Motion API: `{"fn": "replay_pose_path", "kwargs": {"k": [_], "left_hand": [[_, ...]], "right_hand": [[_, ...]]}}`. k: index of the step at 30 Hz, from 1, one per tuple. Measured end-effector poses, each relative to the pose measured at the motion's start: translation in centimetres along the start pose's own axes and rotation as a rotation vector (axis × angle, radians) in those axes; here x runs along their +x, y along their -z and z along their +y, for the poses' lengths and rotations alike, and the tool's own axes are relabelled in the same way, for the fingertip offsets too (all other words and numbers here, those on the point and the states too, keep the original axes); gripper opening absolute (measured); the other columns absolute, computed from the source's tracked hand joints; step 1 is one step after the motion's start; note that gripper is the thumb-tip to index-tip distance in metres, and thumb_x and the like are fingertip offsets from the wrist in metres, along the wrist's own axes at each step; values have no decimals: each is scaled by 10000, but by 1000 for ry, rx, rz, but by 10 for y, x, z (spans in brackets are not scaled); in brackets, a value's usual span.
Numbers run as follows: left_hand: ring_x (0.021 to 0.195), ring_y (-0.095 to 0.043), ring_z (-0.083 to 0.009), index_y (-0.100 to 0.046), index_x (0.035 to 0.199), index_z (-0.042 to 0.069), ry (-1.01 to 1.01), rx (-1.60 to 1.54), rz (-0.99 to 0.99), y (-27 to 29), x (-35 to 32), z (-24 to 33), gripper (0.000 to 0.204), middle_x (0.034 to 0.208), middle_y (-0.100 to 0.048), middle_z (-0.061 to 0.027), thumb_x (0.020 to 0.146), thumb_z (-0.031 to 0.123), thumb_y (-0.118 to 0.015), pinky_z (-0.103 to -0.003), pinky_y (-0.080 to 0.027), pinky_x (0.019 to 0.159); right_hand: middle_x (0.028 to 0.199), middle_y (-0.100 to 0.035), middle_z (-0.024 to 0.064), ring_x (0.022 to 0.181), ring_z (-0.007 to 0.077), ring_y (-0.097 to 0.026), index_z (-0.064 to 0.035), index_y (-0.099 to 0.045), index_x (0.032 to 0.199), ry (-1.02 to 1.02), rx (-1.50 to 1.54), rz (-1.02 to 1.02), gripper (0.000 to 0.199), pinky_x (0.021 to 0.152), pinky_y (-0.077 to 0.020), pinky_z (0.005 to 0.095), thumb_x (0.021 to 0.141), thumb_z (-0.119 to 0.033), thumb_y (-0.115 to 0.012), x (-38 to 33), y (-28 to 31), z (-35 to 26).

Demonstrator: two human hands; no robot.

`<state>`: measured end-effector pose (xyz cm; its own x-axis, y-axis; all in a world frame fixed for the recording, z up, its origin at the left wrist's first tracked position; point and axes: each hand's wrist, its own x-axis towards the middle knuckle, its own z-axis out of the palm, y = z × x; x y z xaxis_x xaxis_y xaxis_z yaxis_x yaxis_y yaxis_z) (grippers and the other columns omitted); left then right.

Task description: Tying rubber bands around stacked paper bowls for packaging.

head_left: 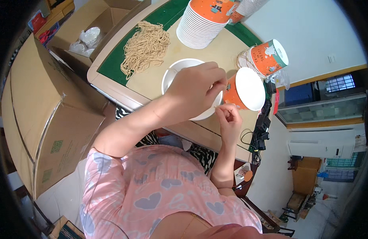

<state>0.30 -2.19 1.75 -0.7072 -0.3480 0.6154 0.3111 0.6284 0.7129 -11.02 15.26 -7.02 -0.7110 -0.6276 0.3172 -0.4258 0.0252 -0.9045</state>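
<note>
Pale twine, too thin to follow clearly, seems to run between the person's two hands above the white bowl [180,69]. The left hand [196,89] is bunched, fingertips pressed together at its far edge as if pinching something small; what it grips cannot be made out, and it hides most of the bowl. The right hand [228,117] sits just below and beside it, thumb and forefinger also pinched, near the rim of an orange paper cup [245,89] lying on its side with its white inside facing up.

Beyond that cup, a nested row of similar orange cups [263,57] rests on its side, loose string at its base. A taller stack of cups [202,22] stands further back, its top cut off by the frame's edge. A heap of tan strings [146,47] lies left of the bowl, well apart from the hands.

All sit on a beige table [172,97] with a green border. Large cardboard boxes [44,107] crowd the left side; one open box [94,24] holds white items too blurred to identify. Black cables [257,135] hang off the table's right edge. Wooden furniture stands on the floor in the distance.
</note>
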Motion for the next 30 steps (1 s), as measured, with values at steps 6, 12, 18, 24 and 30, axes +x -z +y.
{"fn": "replay_pose_path", "kwargs": {"k": [6,12,18,24,30], "left_hand": [[641,-570,-167,-607,843,8,73,-88,3,-1,-5,-2,49,769,-596,-82,825,50,-625,-281,-450,567],[641,-568,-160,-610,858,13,54,-153,-96,-5,1,-2,61,766,-603,-79,826,60,-630,-271,-455,579],[667,-574,-194,-620,920,14,33,85,-77,10,7,-19,125,778,-594,-97,799,44,-625,-306,-469,617],[654,-539,-137,-609,962,-4,264,272,-31,45,20,-88,150,718,-551,-57,818,24,-577,-288,-459,610],[628,-526,-74,-627,944,7,585,56,-77,51,17,-137,133,679,-560,9,843,93,-606,-257,-447,562]], "right_hand": [[775,-460,-55,588,9,-358,-34,-591,824,-153,59,-29,124,558,-302,189,798,64,-662,-1,8,-3],[1116,-573,71,976,184,-546,-48,-617,929,101,-221,-67,290,816,-436,271,681,41,-740,22,8,-42],[1031,-603,94,814,66,-563,21,-606,894,62,6,74,72,705,-456,185,864,-36,-637,59,-4,-9],[723,-624,49,585,53,-536,-1,-559,866,-229,209,88,98,541,-435,191,917,-83,-579,84,-16,2],[681,-597,24,593,61,-554,-24,-580,905,-317,-77,-39,114,539,-430,195,926,-135,-562,116,-24,29]]}}
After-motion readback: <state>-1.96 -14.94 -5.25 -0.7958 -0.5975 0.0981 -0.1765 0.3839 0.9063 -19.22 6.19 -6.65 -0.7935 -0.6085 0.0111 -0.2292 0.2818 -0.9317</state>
